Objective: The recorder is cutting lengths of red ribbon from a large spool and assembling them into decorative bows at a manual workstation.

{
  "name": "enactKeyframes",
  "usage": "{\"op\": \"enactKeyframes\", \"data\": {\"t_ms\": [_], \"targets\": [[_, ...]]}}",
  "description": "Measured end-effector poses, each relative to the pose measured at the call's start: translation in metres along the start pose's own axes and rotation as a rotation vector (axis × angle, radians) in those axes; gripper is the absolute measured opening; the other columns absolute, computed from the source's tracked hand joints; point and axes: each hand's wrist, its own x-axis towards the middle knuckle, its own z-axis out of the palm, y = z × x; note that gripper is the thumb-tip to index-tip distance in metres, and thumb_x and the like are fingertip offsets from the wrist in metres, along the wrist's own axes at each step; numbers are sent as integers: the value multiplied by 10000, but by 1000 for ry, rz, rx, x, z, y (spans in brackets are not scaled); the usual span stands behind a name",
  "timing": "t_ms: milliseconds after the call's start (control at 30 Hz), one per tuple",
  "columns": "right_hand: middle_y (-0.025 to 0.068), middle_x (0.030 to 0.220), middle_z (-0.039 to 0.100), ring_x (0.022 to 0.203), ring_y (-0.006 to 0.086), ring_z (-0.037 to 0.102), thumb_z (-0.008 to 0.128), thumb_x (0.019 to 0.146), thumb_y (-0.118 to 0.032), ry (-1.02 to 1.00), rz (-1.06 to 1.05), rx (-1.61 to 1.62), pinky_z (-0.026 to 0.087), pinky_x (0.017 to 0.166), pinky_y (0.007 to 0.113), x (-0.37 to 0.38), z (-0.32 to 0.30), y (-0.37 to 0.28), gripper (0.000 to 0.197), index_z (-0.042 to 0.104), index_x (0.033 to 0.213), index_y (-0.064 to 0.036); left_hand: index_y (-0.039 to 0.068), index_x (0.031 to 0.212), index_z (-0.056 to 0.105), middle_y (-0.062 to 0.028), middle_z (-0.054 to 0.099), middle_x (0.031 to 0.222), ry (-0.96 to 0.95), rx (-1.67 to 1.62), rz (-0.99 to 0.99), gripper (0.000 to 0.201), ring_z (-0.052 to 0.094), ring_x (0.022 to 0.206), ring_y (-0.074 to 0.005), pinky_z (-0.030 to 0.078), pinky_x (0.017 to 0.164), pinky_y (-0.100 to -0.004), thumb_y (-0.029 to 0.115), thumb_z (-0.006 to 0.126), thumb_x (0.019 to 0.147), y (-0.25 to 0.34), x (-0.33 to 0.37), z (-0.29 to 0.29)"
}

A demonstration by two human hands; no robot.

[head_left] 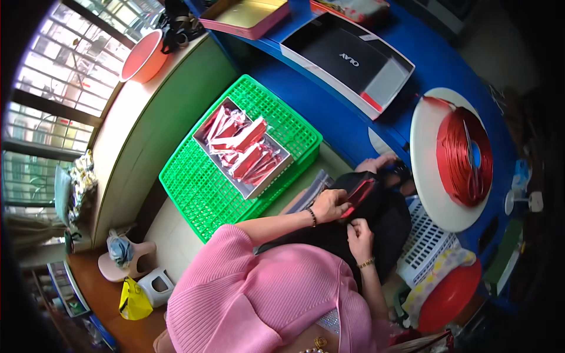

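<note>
My left hand is closed on a narrow red strip-like piece with a dark middle, held over the dark cloth on my lap. Just below its near end, my right hand has its fingers bent together in a pinch; whatever they hold is too small to make out. Ahead and to the left, an open box contains several red pieces in clear wrappers. It rests on an upturned-looking green plastic basket.
A blue table bears a black-and-white box, a pink-rimmed tin and a white round tray with a red ribbon coil and scissors. A white basket and red stool stand right.
</note>
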Motion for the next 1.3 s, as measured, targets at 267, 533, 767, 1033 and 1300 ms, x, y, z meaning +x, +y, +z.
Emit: {"op": "enactKeyframes", "data": {"t_ms": [267, 533, 767, 1033, 1300], "targets": [[11, 678, 582, 580, 62, 538, 569, 839, -26, 348, -235, -94, 437, 544, 209, 17, -108, -41, 56, 580, 890, -7, 28, 817, 577, -121, 585, 766, 800, 593, 249, 78, 583, 717, -283, 461, 634, -363, 1, 574, 744, -73, -13, -202], [97, 770, 621, 700, 205, 610, 584, 805, -34, 770, -398, -467, 475, 650, 299, 60, -225, -67, 55, 588, 854, -8, 125, 1380, 303, -166, 320, 1399, 217, 1219, -207, 602, 322, 1280, -327, 317, 1029, -416, 207, 530, 828, -188, -7, -222], [141, 980, 600, 926, 326, 559, 635, 753, -120, 649, -269, -839, 449, 809, 390, 108, -290, -56, 265, 563, 989, -24, 44, 1129, 557, -226, 323, 1375, 419, 1059, -225, 389, 290, 1277, -385, 260, 1039, -471, 88, 591, 744, -139, -12, -219], [170, 746, 630, 730, 349, 605, 638, 698, -182, 402, 105, -968, 490, 722, 398, 136, -312, -69, 198, 613, 789, -8, 0, 1065, 533, -177, 537, 1086, 359, 482, 788, 370, 525, 1001, -354, 434, 867, -390, -22, 611, 705, 109, 182, -86], [18, 785, 612, 666, 46, 544, 589, 785, 11, 274, 172, 328, 429, 567, 192, 46, -315, -61, 137, 573, 919, 33, 82, 753, 634, -140, 643, 783, 165, 964, 391, 114, 636, 753, -305, 509, 649, -399, 99, 523, 732, 182, 314, 13]]}}
